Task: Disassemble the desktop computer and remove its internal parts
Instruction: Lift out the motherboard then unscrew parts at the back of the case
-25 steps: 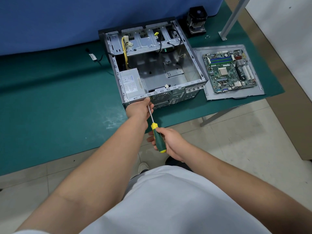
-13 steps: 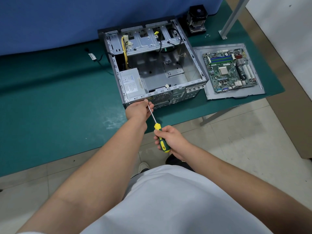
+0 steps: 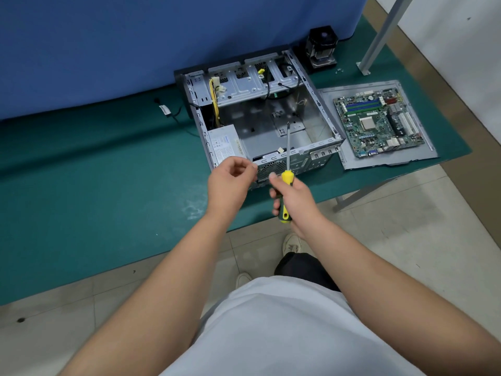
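Green workbench [image 3: 81, 185], blue backdrop. Left hand [image 3: 230, 183] pinching something too small to identify; right hand [image 3: 294, 198] gripping screwdriver [image 3: 286, 183] before open computer case [image 3: 260, 123]. Possible dropped screw, lost inside; motherboard [image 3: 379, 122] already out.

Bare forearms, white shirt [image 3: 284, 329], pale shoes [image 3: 291, 244].

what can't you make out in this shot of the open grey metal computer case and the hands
Head view only:
- Left hand: fingertips pinched together; a screw between them would be too small to tell.
- Grey power supply box: near end and its screws hidden by the left hand.
- Green motherboard: chip markings too small.
- Yellow-and-green screwdriver: handle partly covered by the right hand.
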Action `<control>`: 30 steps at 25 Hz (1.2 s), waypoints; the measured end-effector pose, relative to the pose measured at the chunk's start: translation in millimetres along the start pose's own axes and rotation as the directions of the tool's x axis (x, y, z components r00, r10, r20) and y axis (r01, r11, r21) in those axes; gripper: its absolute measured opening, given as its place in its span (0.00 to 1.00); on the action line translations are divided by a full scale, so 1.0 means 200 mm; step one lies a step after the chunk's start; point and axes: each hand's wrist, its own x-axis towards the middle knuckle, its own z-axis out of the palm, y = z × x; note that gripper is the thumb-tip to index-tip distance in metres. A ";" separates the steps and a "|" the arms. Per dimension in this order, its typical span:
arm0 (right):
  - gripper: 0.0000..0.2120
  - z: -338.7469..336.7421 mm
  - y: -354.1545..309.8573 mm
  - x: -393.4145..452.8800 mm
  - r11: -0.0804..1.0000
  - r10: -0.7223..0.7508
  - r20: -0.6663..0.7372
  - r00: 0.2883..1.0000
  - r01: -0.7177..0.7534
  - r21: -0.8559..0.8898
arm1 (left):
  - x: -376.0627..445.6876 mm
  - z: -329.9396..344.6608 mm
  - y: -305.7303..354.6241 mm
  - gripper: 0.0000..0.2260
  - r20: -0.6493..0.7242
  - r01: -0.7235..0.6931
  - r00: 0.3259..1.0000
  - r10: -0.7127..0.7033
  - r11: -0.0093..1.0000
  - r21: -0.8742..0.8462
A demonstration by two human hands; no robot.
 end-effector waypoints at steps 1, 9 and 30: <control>0.07 0.01 -0.06 0.02 0.999 -0.038 0.007 0.999 0.038 0.009 | -0.01 0.00 0.00 0.02 0.023 -0.052 0.998 0.051 0.997 0.051; 0.07 -0.04 -0.36 0.27 0.997 -0.010 0.177 0.984 0.024 -0.079 | 0.23 0.10 0.05 0.04 0.120 -0.290 0.957 0.264 0.884 0.366; 0.02 -0.83 -1.11 1.60 0.919 -0.019 -0.124 0.992 -0.031 -0.394 | 1.61 0.63 0.31 0.26 0.282 -0.299 0.954 0.099 0.282 0.912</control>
